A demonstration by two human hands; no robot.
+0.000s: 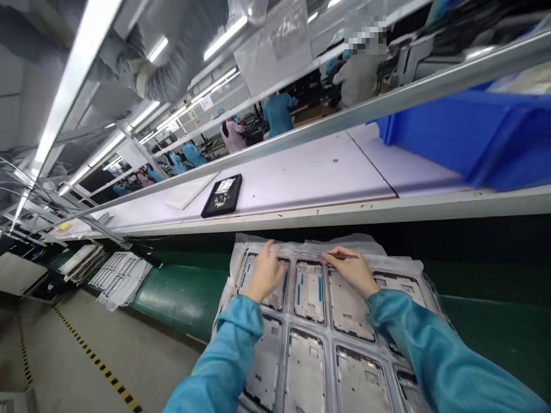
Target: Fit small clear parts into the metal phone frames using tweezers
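A plastic tray (329, 331) with several compartments lies before me, each compartment holding a flat grey phone-like frame with a dark edge. My left hand (264, 274) is over the far left frame (248, 275), fingers apart, and nothing shows in them. Blue strips (320, 288) lie on that frame and on the frame (309, 307) to its right. Between the fingers of my right hand (353, 272) is a slim pair of dark tweezers (346, 256), held above the tray's far edge. The tweezers' tips are too small to make out.
The tray rests over a green conveyor belt (181, 292). Farther left lie stacked trays (123, 274). A white shelf (301, 175) runs behind, bearing a black box (222, 196) of small parts and a blue bin (434, 137). Several people work in the background.
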